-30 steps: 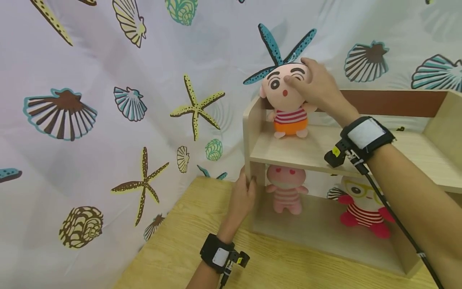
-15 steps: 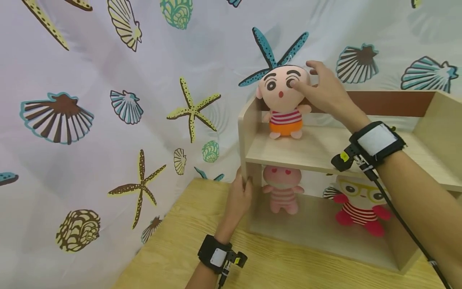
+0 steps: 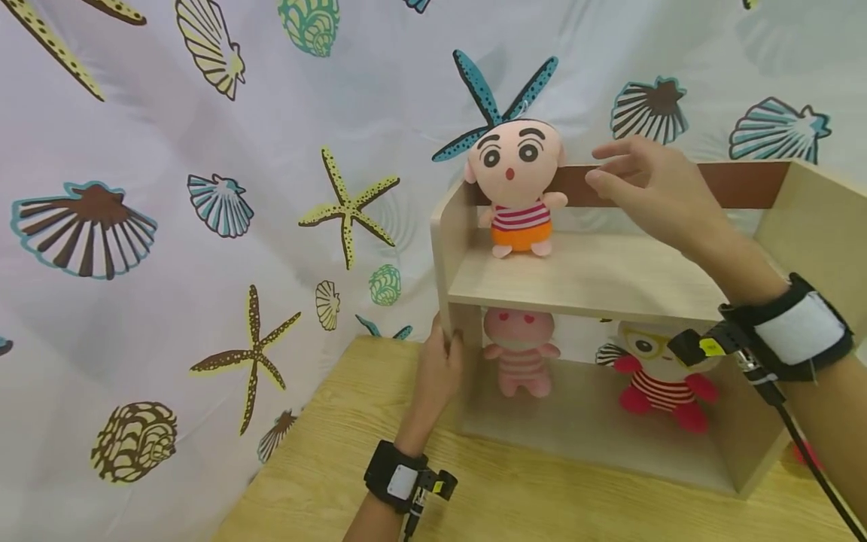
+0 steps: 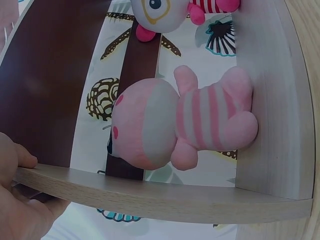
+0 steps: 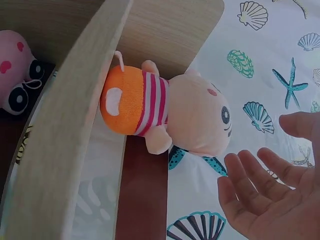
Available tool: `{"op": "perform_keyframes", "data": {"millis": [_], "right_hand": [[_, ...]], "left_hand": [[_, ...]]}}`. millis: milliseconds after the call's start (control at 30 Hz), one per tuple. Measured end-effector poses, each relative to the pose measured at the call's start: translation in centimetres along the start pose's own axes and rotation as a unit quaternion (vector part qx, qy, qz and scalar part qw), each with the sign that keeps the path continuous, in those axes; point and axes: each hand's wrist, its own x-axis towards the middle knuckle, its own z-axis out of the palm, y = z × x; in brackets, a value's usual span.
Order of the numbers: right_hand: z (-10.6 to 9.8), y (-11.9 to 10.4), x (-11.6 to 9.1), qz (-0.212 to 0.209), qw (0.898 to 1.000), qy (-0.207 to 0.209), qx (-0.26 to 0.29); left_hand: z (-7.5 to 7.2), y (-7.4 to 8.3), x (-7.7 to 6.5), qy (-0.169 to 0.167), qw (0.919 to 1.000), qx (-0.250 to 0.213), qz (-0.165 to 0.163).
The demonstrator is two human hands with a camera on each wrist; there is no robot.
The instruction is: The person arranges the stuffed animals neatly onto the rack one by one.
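Observation:
A plush doll [image 3: 518,181] with a round head, striped shirt and orange shorts sits upright at the left end of the upper shelf [image 3: 596,275]. To its right my right hand [image 3: 660,188] hangs in the air, fingers loosely bent, apart from the doll and holding nothing; the right wrist view shows the same gap. My left hand [image 3: 436,369] grips the left side panel [image 3: 443,248] of the small wooden shelf unit; in the left wrist view its thumb and fingers lie on either side of the board. A pink striped plush toy [image 4: 200,120] stands on the lower level beside that panel.
A plush toy with yellow glasses and a red striped body [image 3: 660,384] sits at the lower level's right, partly covered by the wrist camera. The unit stands on a wooden table [image 3: 542,497]. Behind hangs a curtain [image 3: 271,150] printed with shells and starfish.
My right hand has let go of the doll's head and moved right, away from it. The doll stays seated on the upper shelf. My left hand keeps its grip on the panel.

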Motion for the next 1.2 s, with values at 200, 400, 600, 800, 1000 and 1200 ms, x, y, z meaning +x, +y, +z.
{"op": "perform_keyframes", "data": {"millis": [200,400,600,800,1000,1200], "right_hand": [[-0.8,0.4,-2.5,-0.014,0.999,0.033,-0.02],[-1.8,1.3,-5.2,-0.018,0.998,0.062,0.009],[-2.0,2.4,-6.5,-0.013,0.997,0.073,0.001],[-2.0,4.1,-8.1,-0.037,0.994,0.097,0.024],[-2.6,5.3,-9.9,-0.036,0.988,0.141,0.043],[-3.4,6.6,-10.9,-0.032,0.964,0.248,0.096]], "left_hand": [[-0.3,-0.2,0.0,0.008,1.0,0.005,-0.001],[-1.1,-0.1,0.1,0.003,1.0,0.006,0.0],[-1.9,-0.5,0.3,0.011,0.9997,0.019,0.005],[-2.3,-0.7,-0.4,0.012,0.9995,0.029,-0.004],[-2.4,-0.7,-1.0,0.01,0.9995,0.028,-0.011],[-2.7,-0.7,-1.2,0.009,0.9995,0.026,-0.018]]}}
